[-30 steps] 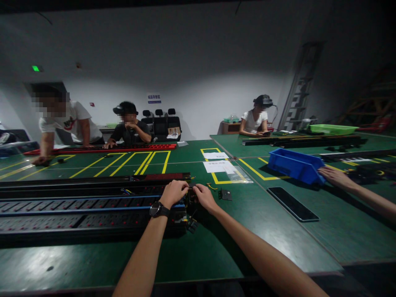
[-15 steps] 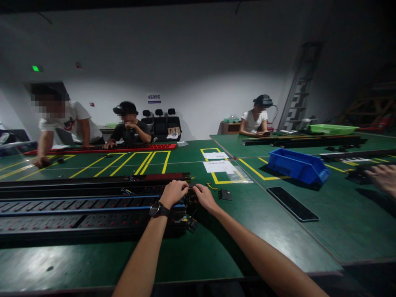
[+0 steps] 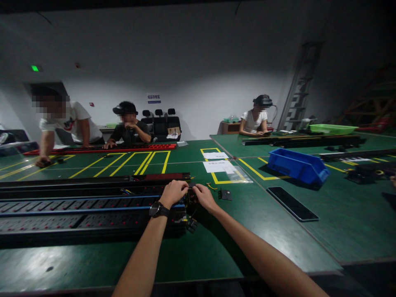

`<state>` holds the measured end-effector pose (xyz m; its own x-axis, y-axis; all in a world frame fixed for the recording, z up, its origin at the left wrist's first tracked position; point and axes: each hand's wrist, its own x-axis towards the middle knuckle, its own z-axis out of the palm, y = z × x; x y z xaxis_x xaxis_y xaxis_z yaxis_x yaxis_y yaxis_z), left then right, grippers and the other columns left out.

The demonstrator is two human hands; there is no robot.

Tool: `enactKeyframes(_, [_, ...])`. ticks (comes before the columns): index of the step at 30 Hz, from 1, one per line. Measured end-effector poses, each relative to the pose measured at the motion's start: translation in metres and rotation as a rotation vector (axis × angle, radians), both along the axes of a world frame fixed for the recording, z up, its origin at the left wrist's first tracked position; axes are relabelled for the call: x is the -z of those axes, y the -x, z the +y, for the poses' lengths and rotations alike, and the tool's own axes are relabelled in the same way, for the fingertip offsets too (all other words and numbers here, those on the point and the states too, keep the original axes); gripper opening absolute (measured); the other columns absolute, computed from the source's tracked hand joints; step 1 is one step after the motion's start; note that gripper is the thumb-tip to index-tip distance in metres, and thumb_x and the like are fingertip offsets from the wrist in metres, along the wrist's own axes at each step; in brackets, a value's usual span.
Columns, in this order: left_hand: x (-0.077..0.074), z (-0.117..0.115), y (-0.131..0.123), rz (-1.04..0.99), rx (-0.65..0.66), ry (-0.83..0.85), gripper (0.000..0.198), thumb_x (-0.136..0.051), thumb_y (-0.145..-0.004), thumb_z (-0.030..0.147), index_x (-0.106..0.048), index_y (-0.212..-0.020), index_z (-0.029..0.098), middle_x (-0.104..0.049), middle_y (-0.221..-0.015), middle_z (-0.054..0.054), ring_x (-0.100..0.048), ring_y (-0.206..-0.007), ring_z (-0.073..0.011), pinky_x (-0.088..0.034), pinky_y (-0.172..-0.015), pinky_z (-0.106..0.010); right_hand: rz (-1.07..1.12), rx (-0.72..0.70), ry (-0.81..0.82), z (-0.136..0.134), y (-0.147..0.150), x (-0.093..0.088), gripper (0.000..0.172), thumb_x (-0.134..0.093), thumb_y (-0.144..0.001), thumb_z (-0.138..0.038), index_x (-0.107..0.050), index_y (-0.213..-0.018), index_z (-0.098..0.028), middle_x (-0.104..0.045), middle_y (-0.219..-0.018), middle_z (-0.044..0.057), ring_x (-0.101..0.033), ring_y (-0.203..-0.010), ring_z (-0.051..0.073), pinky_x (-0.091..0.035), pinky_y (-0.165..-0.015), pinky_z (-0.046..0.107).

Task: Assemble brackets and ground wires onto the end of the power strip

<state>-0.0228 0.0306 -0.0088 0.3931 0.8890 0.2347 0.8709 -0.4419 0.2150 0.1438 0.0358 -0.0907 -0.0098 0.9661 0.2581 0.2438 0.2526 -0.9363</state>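
Observation:
Long black power strips (image 3: 102, 220) with rows of sockets and blue edges lie side by side on the green table. At their right ends, my left hand (image 3: 175, 193), with a watch on the wrist, is closed in a pinch. Facing it, my right hand (image 3: 204, 197) also pinches, its fingertips almost meeting the left ones. The dark piece between them is too small and shaded to name. Loose wires and a small black part (image 3: 192, 225) hang at the open strip end below. A flat black end piece (image 3: 225, 194) rests right of my right hand.
A blue bin (image 3: 297, 167) and a dark phone (image 3: 292, 204) lie to the right. Paper sheets (image 3: 218, 166) sit inside yellow tape lines. Several people work across the table, near a red rail (image 3: 123, 149). A green tray (image 3: 332, 129) stands far right.
My two hands stay at the strip end with hardly any movement. Another person's hand at the right edge has drawn back almost out of view.

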Motion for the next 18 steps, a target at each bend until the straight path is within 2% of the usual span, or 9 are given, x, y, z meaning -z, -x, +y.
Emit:
enactKeyframes(6, [0.0018,0.0013,0.0004,0.002,0.005,-0.011,0.027,-0.052,-0.094,0.036,-0.076,-0.104,0.029,-0.077,-0.105,-0.004,-0.07,-0.098,-0.0209,-0.051,-0.084,-0.027,0.124,-0.019,0.075,-0.0031,-0.0011,-0.0039,0.039,-0.04,-0.094,-0.047,-0.062,-0.078,-0.018,-0.065,-0.068,0.003,-0.059,-0.054,0.016,-0.045,-0.05,0.025])
enactKeyframes(8, [0.002,0.0014,0.0003,0.003,0.002,-0.009,0.028,-0.051,-0.094,0.035,-0.076,-0.105,0.029,-0.077,-0.106,-0.005,-0.07,-0.098,-0.0212,-0.051,-0.084,-0.028,0.142,-0.034,0.097,-0.0029,-0.0019,-0.006,0.038,-0.042,-0.093,-0.044,-0.061,-0.075,-0.018,-0.065,-0.066,0.003,-0.057,-0.052,0.016,-0.043,-0.048,0.025])
enactKeyframes(14, [0.0019,0.0007,-0.0005,0.024,0.001,-0.004,0.03,-0.048,-0.095,0.036,-0.076,-0.102,0.029,-0.077,-0.103,-0.006,-0.07,-0.098,-0.0227,-0.051,-0.083,-0.029,0.064,-0.152,0.015,0.0021,-0.0026,-0.0082,0.033,-0.05,-0.089,-0.043,-0.063,-0.074,-0.017,-0.063,-0.068,0.0,-0.054,-0.053,0.013,-0.039,-0.048,0.022])
enactKeyframes(18, [0.0042,0.0019,-0.0011,0.044,-0.017,-0.006,0.03,-0.047,-0.095,0.035,-0.075,-0.103,0.028,-0.077,-0.104,-0.007,-0.07,-0.099,-0.024,-0.05,-0.084,-0.03,0.006,-0.161,-0.043,0.0068,-0.0027,-0.0027,0.032,-0.049,-0.091,-0.04,-0.063,-0.074,-0.017,-0.062,-0.066,0.0,-0.055,-0.056,0.013,-0.04,-0.053,0.022])
